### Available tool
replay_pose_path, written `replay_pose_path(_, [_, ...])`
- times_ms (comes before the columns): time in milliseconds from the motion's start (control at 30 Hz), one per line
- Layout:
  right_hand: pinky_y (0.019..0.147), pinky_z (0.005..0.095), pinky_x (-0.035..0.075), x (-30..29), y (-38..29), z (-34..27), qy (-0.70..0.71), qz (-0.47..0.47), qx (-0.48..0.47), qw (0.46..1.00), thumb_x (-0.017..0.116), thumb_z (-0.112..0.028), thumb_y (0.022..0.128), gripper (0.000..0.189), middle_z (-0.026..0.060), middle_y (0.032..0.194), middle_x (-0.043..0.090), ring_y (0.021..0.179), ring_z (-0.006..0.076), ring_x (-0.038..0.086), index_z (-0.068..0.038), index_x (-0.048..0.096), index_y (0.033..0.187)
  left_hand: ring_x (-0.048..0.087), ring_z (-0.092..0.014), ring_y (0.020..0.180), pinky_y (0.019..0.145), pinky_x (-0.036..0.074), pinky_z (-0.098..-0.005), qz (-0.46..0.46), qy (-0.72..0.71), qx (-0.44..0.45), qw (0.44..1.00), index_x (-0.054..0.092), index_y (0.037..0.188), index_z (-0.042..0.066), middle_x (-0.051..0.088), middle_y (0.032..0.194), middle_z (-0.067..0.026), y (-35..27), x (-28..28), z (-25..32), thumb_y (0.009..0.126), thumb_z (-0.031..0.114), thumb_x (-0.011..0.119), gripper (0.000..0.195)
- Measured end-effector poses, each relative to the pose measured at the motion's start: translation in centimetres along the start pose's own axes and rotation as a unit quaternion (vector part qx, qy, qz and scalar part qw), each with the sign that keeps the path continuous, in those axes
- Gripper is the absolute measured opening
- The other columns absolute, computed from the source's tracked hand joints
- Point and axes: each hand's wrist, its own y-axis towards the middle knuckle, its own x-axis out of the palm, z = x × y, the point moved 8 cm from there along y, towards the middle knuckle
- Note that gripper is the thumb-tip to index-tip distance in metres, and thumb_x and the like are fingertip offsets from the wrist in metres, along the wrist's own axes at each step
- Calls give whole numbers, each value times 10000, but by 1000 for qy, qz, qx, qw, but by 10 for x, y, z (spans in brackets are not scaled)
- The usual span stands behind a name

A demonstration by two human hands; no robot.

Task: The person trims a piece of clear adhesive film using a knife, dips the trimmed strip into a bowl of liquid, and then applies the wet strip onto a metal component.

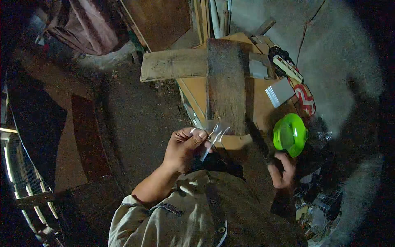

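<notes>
A small piece of clear plastic film (218, 131) is pinched between the thumb and fingers of my left hand (186, 148), in front of my chest. My right hand (282, 169) is at the right, in shadow, its fingers curled just below a bright green plastic bowl or container (290, 135). Whether it touches the container or holds anything is hard to tell. Beyond my left hand, a dark worn wooden plank (226, 80) runs away from me across the work surface. To its right lies a stack of thin, pale, flat sheets (281, 91).
A shorter board (174, 64) juts left from beside the plank. At the back right are a white power strip (288, 68) and a red-and-white patterned item (305, 98). Clutter fills the floor (321, 210) at lower right. Cloth (98, 27) hangs at upper left.
</notes>
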Motion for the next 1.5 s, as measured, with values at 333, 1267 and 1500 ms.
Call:
replay_pose_path(333, [820,352,428,5,-3,-8,-99,-90,1,991,677,-144,671,322,132,879,609,858,294,574,-2,599,950,594,-149,617,567,474,-256,-8,-46,31,998,625,844,28,632,709,-73,0,-6,1,840,146,605,120])
replay_pose_path(1267, [692,350,470,35,58,-24,-132,-168,-56,975,745,-208,663,331,133,859,583,777,305,585,-25,609,904,599,-123,695,646,470,-246,-120,163,-66,977,638,788,11,651,756,-63,-17,21,-19,778,45,660,42])
replay_pose_path(1500, [703,329,465,11,38,52,178,74,253,948,691,-157,746,349,92,915,592,746,199,566,-3,526,1012,570,-98,702,662,467,-250,-79,141,-38,986,628,819,5,629,744,-32,-15,16,-16,813,66,632,61])
